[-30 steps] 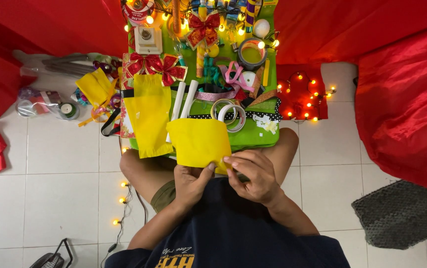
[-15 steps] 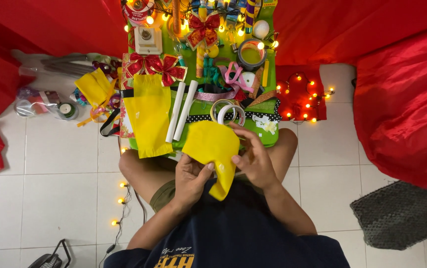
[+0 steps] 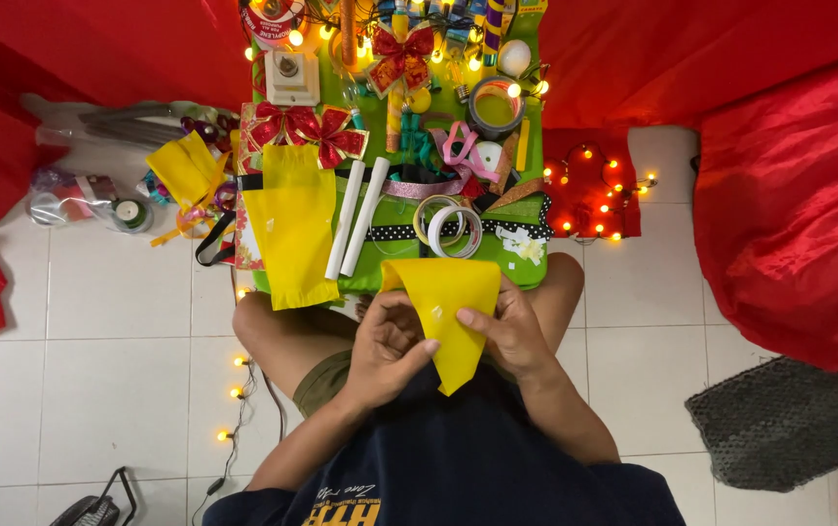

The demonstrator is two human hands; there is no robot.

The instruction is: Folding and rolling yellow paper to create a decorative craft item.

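Seen from above, a seated person's two hands meet over the lap, both gripping one yellow sheet (image 3: 443, 312) folded into a cone-like shape. The left hand (image 3: 390, 346) closes on the sheet's left edge, its fingers (image 3: 417, 353) curled against the sheet's face. The right hand (image 3: 516, 336) closes on the right edge, its fingertips (image 3: 467, 319) lying flat on the sheet's face. The two sets of fingertips nearly touch at the middle of the sheet. The wide top of the sheet rises just above the fingers; its narrow point hangs below them, over the dark shirt.

Just beyond the fingers stands a small green table (image 3: 380, 278), crowded with craft supplies. Nearest the hands, two tape rolls (image 3: 448, 226) lie close above the sheet's top edge. Left of them lie two white tubes (image 3: 355, 219), then a second yellow sheet (image 3: 292, 229) draped over the table's front edge. Farther back are red bows (image 3: 307, 127) and small glowing lights. Red cloth (image 3: 789, 205) lies on the white tiled floor to the right.
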